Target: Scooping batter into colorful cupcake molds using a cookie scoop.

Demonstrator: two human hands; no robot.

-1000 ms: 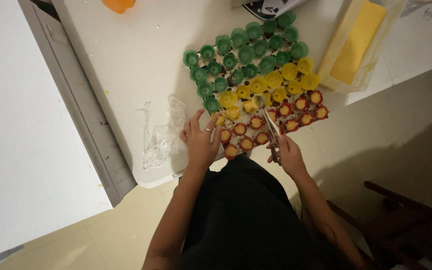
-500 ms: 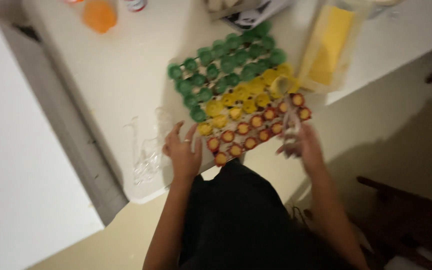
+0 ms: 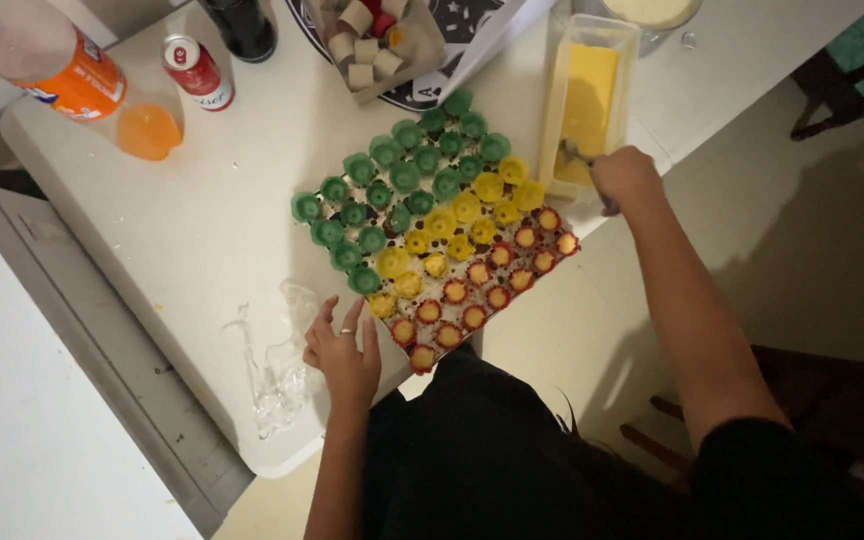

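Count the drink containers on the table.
3: an orange soda bottle at far left; a red can beside it; a dark bottle right of the can. Others may be offscreen.

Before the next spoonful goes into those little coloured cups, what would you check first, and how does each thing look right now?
1. Spoon in hand: ok. The right hand grips a spoon over the clear tub of yellow mixture.
2. Spoon loaded: cannot tell; its bowl is too small to read.
3. Cups steadied: not ok. The left hand lies flat on the white table beside the cups, not touching them.
4. Cups left to fill: ok. The green cups look empty; the red cups hold yellow filling.
5. Near edge: not ok. The red corner sits right at the table's edge.
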